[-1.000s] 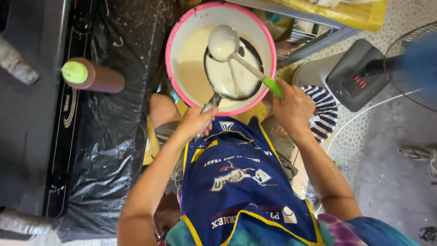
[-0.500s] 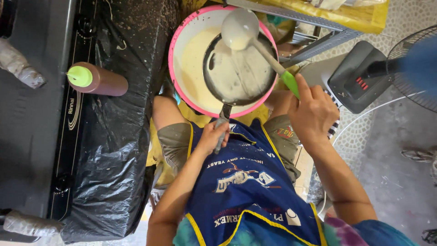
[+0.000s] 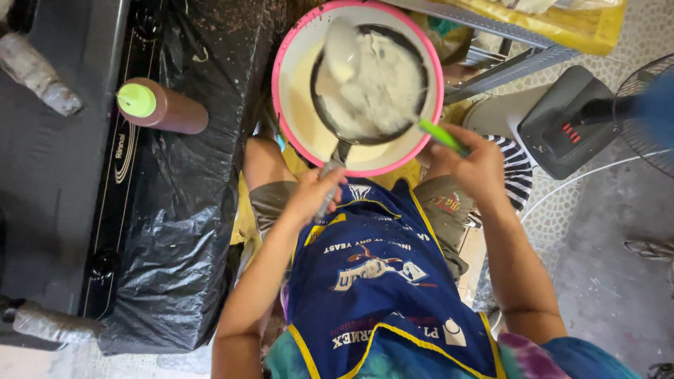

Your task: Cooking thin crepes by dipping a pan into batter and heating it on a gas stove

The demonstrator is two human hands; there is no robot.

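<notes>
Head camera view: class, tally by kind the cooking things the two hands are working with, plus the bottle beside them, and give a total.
Pans: 1, small dark pan, coated with pale batter, handle in the left hand
Ladles: 1, green-handled ladle in the right hand
Bowls: 1, pink-rimmed bowl of batter
Bottles: 1, brown squeeze bottle, green cap
Total: 4

brown squeeze bottle (image 3: 165, 107), black stove (image 3: 63, 175), fan (image 3: 642, 105)
</notes>
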